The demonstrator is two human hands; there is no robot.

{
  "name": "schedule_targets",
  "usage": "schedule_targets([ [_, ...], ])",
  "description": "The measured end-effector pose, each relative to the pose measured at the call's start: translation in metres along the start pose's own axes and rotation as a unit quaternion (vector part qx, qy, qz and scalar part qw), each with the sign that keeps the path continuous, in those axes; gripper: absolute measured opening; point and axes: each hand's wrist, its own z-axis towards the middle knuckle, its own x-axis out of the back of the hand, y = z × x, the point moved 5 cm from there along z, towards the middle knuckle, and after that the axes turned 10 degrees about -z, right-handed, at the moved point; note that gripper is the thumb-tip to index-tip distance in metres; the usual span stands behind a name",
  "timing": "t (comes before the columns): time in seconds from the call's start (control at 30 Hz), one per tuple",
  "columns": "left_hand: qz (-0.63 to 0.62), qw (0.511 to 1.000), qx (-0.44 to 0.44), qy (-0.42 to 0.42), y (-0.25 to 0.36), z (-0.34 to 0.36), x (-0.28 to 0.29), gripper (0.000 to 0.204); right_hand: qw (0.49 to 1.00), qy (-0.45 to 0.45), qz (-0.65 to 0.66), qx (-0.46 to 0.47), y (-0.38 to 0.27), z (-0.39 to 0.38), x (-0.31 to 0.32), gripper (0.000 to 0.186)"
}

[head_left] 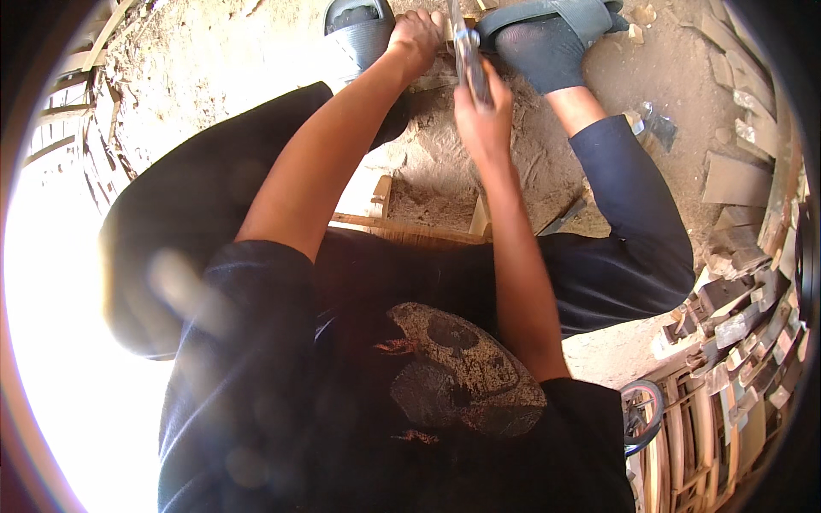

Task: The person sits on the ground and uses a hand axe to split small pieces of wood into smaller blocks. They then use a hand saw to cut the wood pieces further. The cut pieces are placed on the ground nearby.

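Note:
My right hand [486, 115] is wrapped around the dark handle of a hand tool [469, 64]. A narrow grey metal part runs up from the handle to the top edge of the picture; it is blurred, and I cannot tell the tool's exact kind. Just left of it, my left hand [416, 41] is closed near the ground between my feet, its fingertips close to the tool. Whatever it presses or holds is hidden. A small brownish wooden piece [447, 36] shows between the left hand and the tool.
My feet, in a left grey slide sandal [359, 44] and a right one [547, 19], flank the hands. Below me is a wooden seat or frame [402, 227]. Scrap wood [740, 179] lines the right side, with a wheel [641, 417] lower down. Clear plastic [659, 126] lies on the dirt.

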Motion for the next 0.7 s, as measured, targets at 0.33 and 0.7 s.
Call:
schedule_targets([
  [0.33,0.005,1.000,0.004,0.005,-0.003,-0.002,0.000,0.047,0.998,0.025,-0.027,0.055,0.009,-0.014,0.003,0.045],
  [0.7,-0.006,0.999,0.006,-0.035,0.000,-0.002,0.006,0.042,0.994,0.037,-0.101,0.032,-0.001,-0.021,-0.014,0.052],
])
